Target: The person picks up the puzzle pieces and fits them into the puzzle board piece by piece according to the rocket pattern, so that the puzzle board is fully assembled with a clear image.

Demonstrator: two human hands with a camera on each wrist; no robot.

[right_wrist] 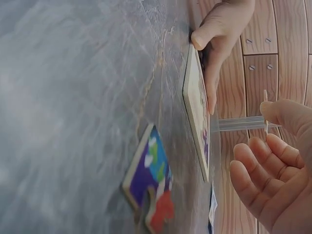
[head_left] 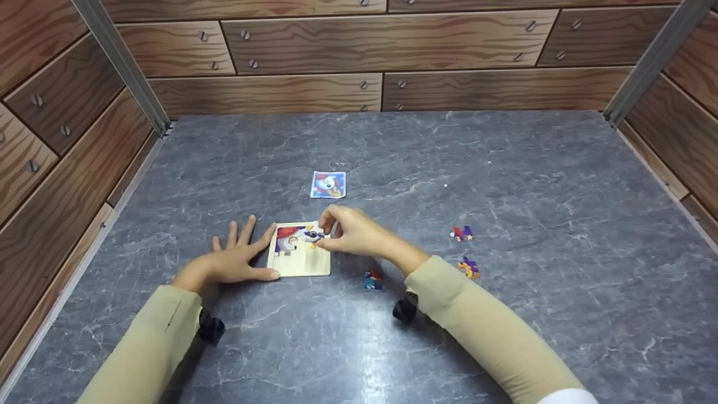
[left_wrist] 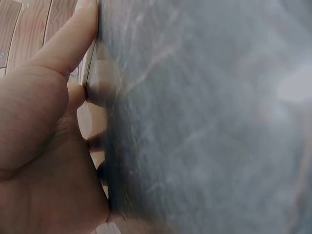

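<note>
A pale wooden puzzle tray point(head_left: 300, 265) lies on the table, with fitted pieces point(head_left: 286, 240) of a red and white picture in its upper left. My left hand point(head_left: 235, 261) is spread flat at its left side, thumb at the near corner and index finger along the left edge. Above the tray's upper right, my right hand point(head_left: 353, 231) pinches a white and purple puzzle piece point(head_left: 312, 234) between thumb and fingers. In the right wrist view that puzzle piece point(right_wrist: 266, 112) shows edge-on, raised off the tray. The left wrist view shows mostly thumb, palm and table.
One loose puzzle piece point(head_left: 373, 279) lies right of the tray, near my right forearm. Farther right are a red and purple piece point(head_left: 463, 233) and a yellow and purple piece point(head_left: 469, 267). A small picture card point(head_left: 328, 185) lies beyond the tray. Wood-patterned walls point(head_left: 387, 45) enclose the table.
</note>
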